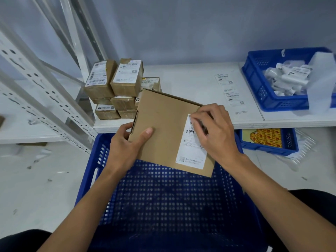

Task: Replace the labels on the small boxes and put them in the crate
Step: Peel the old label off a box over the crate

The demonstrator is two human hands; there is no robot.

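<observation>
A flat brown cardboard box [163, 128] is held over the big blue perforated crate [163, 206] in front of me. My left hand [125, 144] grips its left edge, thumb on top. A white printed label [190, 150] is stuck on the box's right side. My right hand [214, 131] has curled fingertips at the label's top left corner, picking at it. Several small taped boxes with labels [116, 88] are stacked on the white shelf behind.
Loose white labels [230, 91] lie on the white shelf [190, 77]. A blue basket [269, 95] of white wrapped items stands at the right. Another blue basket [269, 142] with yellow-red sheets sits on the floor below. Metal shelf uprights [45, 99] rise at left.
</observation>
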